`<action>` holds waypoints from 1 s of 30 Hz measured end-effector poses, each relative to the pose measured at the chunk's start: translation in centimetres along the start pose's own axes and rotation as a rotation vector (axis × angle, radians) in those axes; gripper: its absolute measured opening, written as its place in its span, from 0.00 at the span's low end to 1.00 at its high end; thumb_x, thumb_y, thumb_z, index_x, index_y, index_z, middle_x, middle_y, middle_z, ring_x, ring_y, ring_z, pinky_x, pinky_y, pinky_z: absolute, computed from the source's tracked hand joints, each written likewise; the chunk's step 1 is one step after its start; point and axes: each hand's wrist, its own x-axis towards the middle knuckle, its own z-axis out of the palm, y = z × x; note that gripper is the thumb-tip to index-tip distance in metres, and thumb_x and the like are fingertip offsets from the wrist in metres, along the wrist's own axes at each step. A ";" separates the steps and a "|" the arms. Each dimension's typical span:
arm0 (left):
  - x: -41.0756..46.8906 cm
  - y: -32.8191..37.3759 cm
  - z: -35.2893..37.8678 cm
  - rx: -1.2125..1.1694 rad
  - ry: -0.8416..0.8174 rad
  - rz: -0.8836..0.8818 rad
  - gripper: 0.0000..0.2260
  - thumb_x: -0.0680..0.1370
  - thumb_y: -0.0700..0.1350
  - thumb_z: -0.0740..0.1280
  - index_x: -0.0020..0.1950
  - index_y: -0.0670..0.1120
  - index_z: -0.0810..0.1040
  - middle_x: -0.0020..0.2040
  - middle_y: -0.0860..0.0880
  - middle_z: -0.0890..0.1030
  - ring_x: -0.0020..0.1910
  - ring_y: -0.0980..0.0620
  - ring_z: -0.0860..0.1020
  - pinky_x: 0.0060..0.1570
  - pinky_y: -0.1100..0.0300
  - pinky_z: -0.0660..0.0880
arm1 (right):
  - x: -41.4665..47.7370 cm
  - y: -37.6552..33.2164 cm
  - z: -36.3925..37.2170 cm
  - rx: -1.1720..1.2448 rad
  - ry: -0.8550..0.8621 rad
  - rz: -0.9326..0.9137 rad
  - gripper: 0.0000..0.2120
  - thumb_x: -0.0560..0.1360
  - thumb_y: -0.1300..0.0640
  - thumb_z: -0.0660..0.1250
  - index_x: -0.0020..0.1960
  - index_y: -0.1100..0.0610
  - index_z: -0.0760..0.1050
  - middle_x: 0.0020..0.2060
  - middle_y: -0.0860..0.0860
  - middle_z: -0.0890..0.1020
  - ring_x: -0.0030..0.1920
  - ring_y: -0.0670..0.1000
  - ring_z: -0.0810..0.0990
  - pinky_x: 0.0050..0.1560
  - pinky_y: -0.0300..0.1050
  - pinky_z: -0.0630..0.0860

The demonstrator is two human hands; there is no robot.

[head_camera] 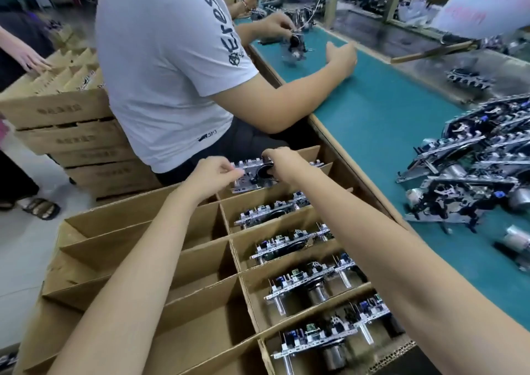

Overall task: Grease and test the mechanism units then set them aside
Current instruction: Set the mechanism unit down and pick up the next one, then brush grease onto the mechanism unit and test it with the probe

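Left hand (218, 171) is pinching the left end of a mechanism unit (250, 177); right hand (282, 162) is gripping its other end, fingers curled over it. Unit is sitting at the mouth of the far right compartment of the divided carton (143, 217). Other units (272, 215) are filling the nearer compartments. A pile of units (473, 173) is lying on the green tabletop (372, 116).

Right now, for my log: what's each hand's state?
Left hand: pinches the left end of the mechanism unit.
Right hand: grips the same unit from above.

One left hand (215, 173), one right hand (282, 162), one held mechanism unit (252, 179), four stacked cartons (57, 110).
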 end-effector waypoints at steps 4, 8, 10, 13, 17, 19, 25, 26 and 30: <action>0.2 0.5 1.3 0.121 0.068 -0.069 0.08 0.78 0.44 0.65 0.45 0.41 0.82 0.45 0.43 0.83 0.46 0.45 0.79 0.49 0.54 0.75 | 0.4 -1.4 1.0 -0.005 -0.171 0.038 0.19 0.77 0.59 0.61 0.68 0.52 0.69 0.61 0.58 0.75 0.58 0.60 0.75 0.53 0.49 0.71; 0.0 1.0 1.6 0.107 0.055 -0.092 0.07 0.77 0.41 0.64 0.50 0.43 0.81 0.51 0.44 0.82 0.50 0.46 0.79 0.54 0.53 0.75 | -0.5 -2.3 1.2 0.081 -0.187 0.041 0.22 0.77 0.61 0.59 0.71 0.52 0.64 0.65 0.57 0.72 0.61 0.59 0.73 0.59 0.53 0.72; -0.3 1.9 1.8 0.051 0.094 -0.045 0.07 0.78 0.41 0.64 0.51 0.43 0.81 0.51 0.44 0.82 0.49 0.48 0.78 0.51 0.57 0.72 | -1.8 -2.2 0.2 0.131 -0.082 0.023 0.24 0.76 0.62 0.60 0.71 0.54 0.64 0.65 0.57 0.71 0.63 0.58 0.71 0.61 0.53 0.70; -1.1 4.4 2.3 -0.042 0.174 0.056 0.08 0.78 0.41 0.65 0.53 0.42 0.82 0.49 0.47 0.81 0.47 0.53 0.75 0.49 0.60 0.68 | -4.1 -2.2 -2.5 0.282 0.122 0.019 0.19 0.77 0.59 0.61 0.68 0.58 0.68 0.64 0.57 0.73 0.63 0.56 0.71 0.63 0.51 0.69; -2.9 9.6 3.6 -0.186 0.258 0.186 0.08 0.78 0.38 0.63 0.49 0.41 0.82 0.39 0.49 0.78 0.41 0.52 0.74 0.43 0.61 0.67 | -8.0 -1.5 -7.2 0.391 0.351 0.038 0.15 0.76 0.59 0.62 0.62 0.59 0.75 0.57 0.57 0.78 0.56 0.56 0.76 0.59 0.47 0.71; -4.1 12.6 4.7 -0.223 0.244 0.268 0.09 0.77 0.36 0.62 0.43 0.40 0.81 0.33 0.49 0.77 0.36 0.49 0.72 0.34 0.62 0.63 | -10.6 -0.6 -9.2 0.423 0.435 0.074 0.13 0.75 0.60 0.63 0.59 0.60 0.77 0.55 0.57 0.79 0.55 0.57 0.76 0.58 0.47 0.70; -7.0 21.2 10.2 -0.180 0.136 0.539 0.05 0.74 0.33 0.66 0.47 0.32 0.79 0.46 0.32 0.81 0.48 0.34 0.78 0.43 0.52 0.65 | -19.2 4.6 -13.4 0.371 0.581 0.228 0.12 0.75 0.62 0.63 0.58 0.63 0.77 0.55 0.58 0.79 0.56 0.56 0.76 0.59 0.43 0.67; -7.1 22.5 11.3 -0.123 0.100 0.559 0.08 0.74 0.34 0.65 0.52 0.33 0.78 0.51 0.33 0.80 0.52 0.35 0.78 0.48 0.51 0.67 | -20.7 5.7 -13.8 0.354 0.578 0.259 0.13 0.75 0.62 0.63 0.58 0.63 0.76 0.56 0.58 0.79 0.56 0.56 0.76 0.59 0.43 0.67; -7.1 26.5 14.9 0.300 -0.078 0.558 0.14 0.79 0.44 0.62 0.64 0.41 0.71 0.61 0.40 0.76 0.61 0.39 0.74 0.54 0.50 0.69 | -26.7 9.1 -14.6 0.344 0.591 0.369 0.12 0.76 0.62 0.62 0.59 0.62 0.76 0.55 0.56 0.79 0.54 0.52 0.76 0.53 0.37 0.68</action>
